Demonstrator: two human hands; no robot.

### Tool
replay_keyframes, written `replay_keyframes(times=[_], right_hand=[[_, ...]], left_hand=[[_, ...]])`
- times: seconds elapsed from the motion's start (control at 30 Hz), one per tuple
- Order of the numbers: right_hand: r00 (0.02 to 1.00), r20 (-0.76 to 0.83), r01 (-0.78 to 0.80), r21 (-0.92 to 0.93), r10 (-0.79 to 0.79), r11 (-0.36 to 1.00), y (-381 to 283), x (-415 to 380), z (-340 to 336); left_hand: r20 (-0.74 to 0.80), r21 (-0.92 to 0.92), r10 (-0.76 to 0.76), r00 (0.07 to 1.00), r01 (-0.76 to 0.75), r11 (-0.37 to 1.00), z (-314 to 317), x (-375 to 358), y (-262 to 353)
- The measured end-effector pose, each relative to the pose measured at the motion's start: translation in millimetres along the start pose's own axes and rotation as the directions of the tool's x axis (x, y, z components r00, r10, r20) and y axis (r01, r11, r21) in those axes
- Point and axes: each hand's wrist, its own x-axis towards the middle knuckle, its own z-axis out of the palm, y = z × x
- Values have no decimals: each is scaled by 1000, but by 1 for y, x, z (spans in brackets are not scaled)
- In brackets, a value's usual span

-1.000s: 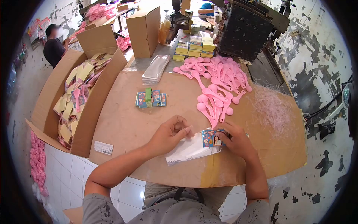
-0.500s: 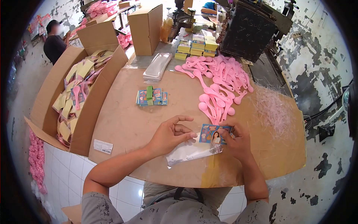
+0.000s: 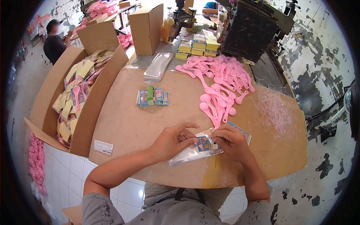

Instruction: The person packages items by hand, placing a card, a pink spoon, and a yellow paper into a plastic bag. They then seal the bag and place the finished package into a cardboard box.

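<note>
A thin, glossy clear plastic bag (image 3: 193, 152) is pinched at its open end by the left hand (image 3: 173, 139), with its crinkled length lying flat on the brown cardboard-covered desk (image 3: 127, 123) below that hand. A small rectangular printed card (image 3: 204, 143), brightly coloured, is gripped by the fingers of the right hand (image 3: 231, 142) and is seen partly inside the bag's mouth, between the two hands. Compared with half a second ago, the card has been brought lower and further into the bag, where before it was held flat above the opening, and the hands have been drawn closer together. Just beyond the right hand, a heap of smooth pink plastic spoons (image 3: 221, 82) with rounded bowls is spread. A banded stack of cards (image 3: 152, 97) lies well beyond the left hand.
</note>
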Motion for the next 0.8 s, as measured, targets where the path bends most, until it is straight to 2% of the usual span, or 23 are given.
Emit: replay_keyframes(times=[0.13,0.23,0.33,0.43,0.53,0.63,0.73,0.8], right_hand=[[998,52,-35,41,32,999,-6,2,12],[934,-68,-327,225,350,918,-1,-6,23],[908,-97,-347,369,407,862,-2,-5,14],[958,3,-284,183,288,941,-13,-6,21],[963,15,-270,118,270,956,-10,-5,27],[965,-52,-248,151,258,957,1,-4,26],[960,183,-238,134,212,962,-18,5,14],[975,199,-105,8,101,994,-13,10,4]], left_hand=[[80,59,-13,997,9,998,2,-1,0],[37,78,-27,999,24,997,2,-3,5],[-75,-51,-29,997,26,998,0,-1,4],[-56,-79,40,998,-44,996,0,-1,0],[5,-70,-29,1000,29,997,1,-2,3],[65,158,-49,997,39,987,-1,-4,5],[100,104,-98,990,87,991,-3,-5,13],[108,154,-112,988,95,983,-4,-5,12]])
